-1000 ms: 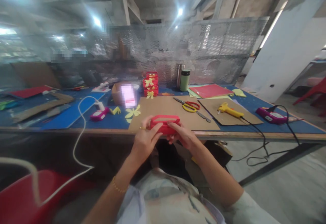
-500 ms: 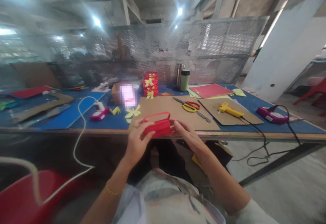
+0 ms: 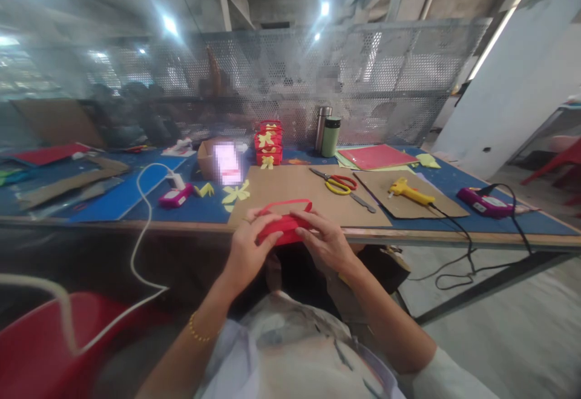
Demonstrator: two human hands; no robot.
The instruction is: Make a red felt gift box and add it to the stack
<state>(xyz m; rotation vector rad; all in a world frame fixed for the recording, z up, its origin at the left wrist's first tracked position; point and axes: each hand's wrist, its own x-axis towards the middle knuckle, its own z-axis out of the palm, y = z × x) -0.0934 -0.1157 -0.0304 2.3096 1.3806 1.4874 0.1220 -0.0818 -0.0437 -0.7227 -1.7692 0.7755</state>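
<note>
A small red box with a strip handle (image 3: 285,227) is held over the table's front edge. My left hand (image 3: 255,241) grips its left end, thumb in front and fingers behind. My right hand (image 3: 324,241) is closed on the right end, with the fingertips on top and the thumb on the front. Beyond the hands lies a sheet of brown cardboard (image 3: 281,184). Scissors with red and yellow handles (image 3: 339,185) rest on it, beside a grey blade-like tool (image 3: 363,203). Yellow cut-out petals (image 3: 236,194) lie left of the cardboard.
A stack of red boxes with yellow bows (image 3: 269,145) stands at the back, near a green bottle (image 3: 331,137) and a steel flask (image 3: 322,126). On the right are a yellow glue gun (image 3: 411,191) and a purple power strip (image 3: 485,201). A white cable (image 3: 136,247) hangs at left.
My right hand has moved from the box's right side onto its top and front, closing on it. The box has tipped slightly, and the camera view has shifted a little.
</note>
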